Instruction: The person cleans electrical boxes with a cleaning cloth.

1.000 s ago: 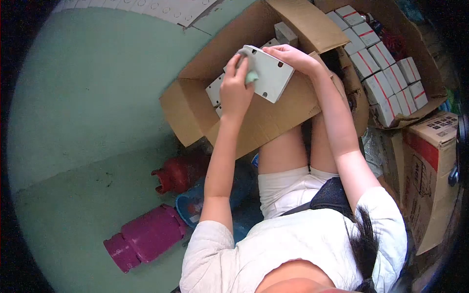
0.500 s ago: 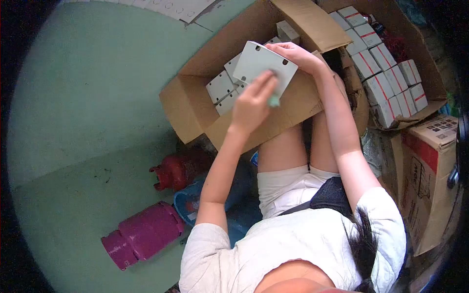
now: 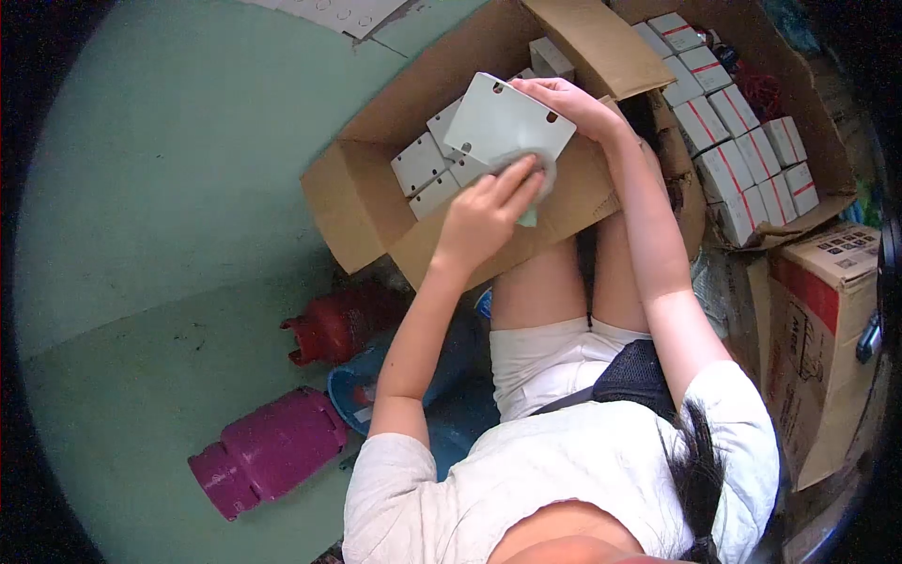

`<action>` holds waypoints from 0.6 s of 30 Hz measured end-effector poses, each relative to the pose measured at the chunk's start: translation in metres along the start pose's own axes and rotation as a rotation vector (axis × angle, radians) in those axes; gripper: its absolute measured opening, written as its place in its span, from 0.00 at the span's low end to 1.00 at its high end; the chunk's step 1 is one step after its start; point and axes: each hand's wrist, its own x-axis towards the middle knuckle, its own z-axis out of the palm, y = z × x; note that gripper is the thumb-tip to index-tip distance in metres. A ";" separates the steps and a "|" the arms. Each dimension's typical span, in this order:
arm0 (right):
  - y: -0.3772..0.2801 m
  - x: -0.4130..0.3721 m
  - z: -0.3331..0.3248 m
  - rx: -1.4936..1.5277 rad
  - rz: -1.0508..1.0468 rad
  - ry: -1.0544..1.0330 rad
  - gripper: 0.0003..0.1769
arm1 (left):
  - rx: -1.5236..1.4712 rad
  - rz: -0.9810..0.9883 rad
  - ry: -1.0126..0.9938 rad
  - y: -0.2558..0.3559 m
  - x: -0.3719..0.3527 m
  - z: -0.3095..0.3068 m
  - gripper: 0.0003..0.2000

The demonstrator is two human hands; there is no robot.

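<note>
A white box-shaped case (image 3: 507, 117) with dark slotted holes at its corners is tilted up over an open cardboard box (image 3: 362, 188). My right hand (image 3: 570, 105) grips it at its upper right edge, fingers partly hidden behind it. My left hand (image 3: 489, 209) is closed on a greyish-green cloth (image 3: 529, 218), pressed against the lower part of the white face. Below, several similar white cases (image 3: 420, 165) lie inside the cardboard box, which rests over my lap.
At right, another open carton holds several small white boxes (image 3: 723, 169) with red stripes. A closed carton (image 3: 803, 348) stands below it. On the left lie a purple gas cylinder (image 3: 268, 446) and a red one (image 3: 343, 324), near a blue plastic container (image 3: 352, 390).
My left hand has slid the cloth down and slightly right, towards the lower edge of the white case. My right hand still holds the case in nearly the same place.
</note>
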 end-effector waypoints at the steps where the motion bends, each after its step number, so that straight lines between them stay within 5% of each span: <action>1: -0.002 0.000 -0.001 -0.028 0.015 -0.002 0.27 | -0.015 -0.085 0.050 -0.009 -0.004 0.003 0.30; 2: -0.002 0.000 -0.001 -0.053 0.029 -0.006 0.27 | -0.018 -0.090 0.046 -0.016 -0.004 0.002 0.30; 4: 0.003 0.002 0.003 -0.098 0.002 0.053 0.27 | 0.069 -0.402 0.310 -0.027 -0.002 -0.006 0.25; 6: 0.001 0.001 0.003 -0.119 -0.022 0.054 0.29 | 0.054 -0.415 0.336 -0.027 -0.006 -0.004 0.26; 9: -0.003 0.000 0.003 -0.116 0.004 0.036 0.32 | -0.108 -0.130 0.074 -0.003 -0.018 0.007 0.33; 12: -0.004 -0.001 0.001 -0.196 0.003 0.044 0.36 | -0.123 -0.044 0.048 -0.006 -0.018 0.008 0.33; 14: 0.000 0.000 -0.002 -0.150 0.059 0.018 0.37 | -0.132 -0.136 0.101 -0.022 -0.016 0.014 0.32; 16: -0.003 -0.002 0.002 -0.104 0.106 -0.018 0.38 | -0.029 -0.416 0.393 -0.033 -0.013 0.017 0.32; 18: -0.013 -0.008 0.002 -0.304 -0.021 0.034 0.38 | -0.061 -0.452 0.363 -0.026 -0.013 0.022 0.30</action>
